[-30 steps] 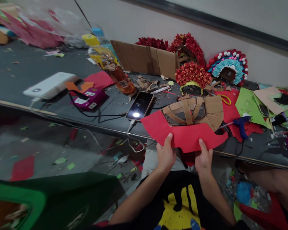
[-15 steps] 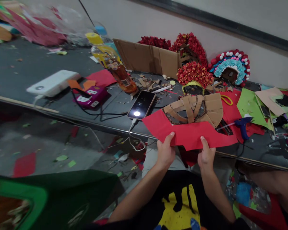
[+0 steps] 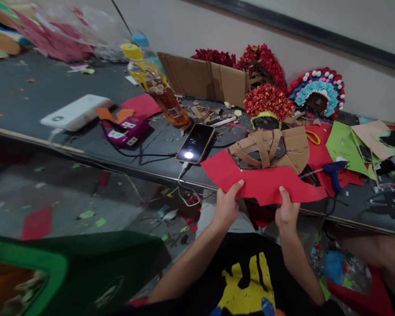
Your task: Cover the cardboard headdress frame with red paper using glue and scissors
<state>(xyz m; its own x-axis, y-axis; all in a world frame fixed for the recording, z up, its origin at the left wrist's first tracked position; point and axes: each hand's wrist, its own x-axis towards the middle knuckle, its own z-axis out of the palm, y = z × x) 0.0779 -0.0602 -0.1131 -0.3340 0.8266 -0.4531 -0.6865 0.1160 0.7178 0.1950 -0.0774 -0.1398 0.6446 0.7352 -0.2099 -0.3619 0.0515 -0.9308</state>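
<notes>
My left hand (image 3: 228,205) grips the lower edge of a red paper sheet (image 3: 265,183), its thumb on top. Farther right along that edge, my right hand (image 3: 287,210) pinches the same sheet, thumb also on top; the fingers beneath are hidden. The sheet is held over the table's front edge. Just beyond it lies a frame of cardboard strips (image 3: 261,147), its near side partly covered by the paper. A blue glue gun (image 3: 333,173) rests to the right of the sheet. On the left lies a lit phone (image 3: 196,142) with a white cable plugged in.
A bottle of amber drink (image 3: 164,98), a purple power strip (image 3: 130,131) and a white power bank (image 3: 75,113) stand on the table's left. Decorated red headpieces (image 3: 269,103) and a cardboard panel (image 3: 206,81) line the back. A green bin (image 3: 95,263) is at lower left.
The red paper and both hands have shifted slightly right in view, and the whole scene has moved a little the same way. Both hands keep their hold on the sheet.
</notes>
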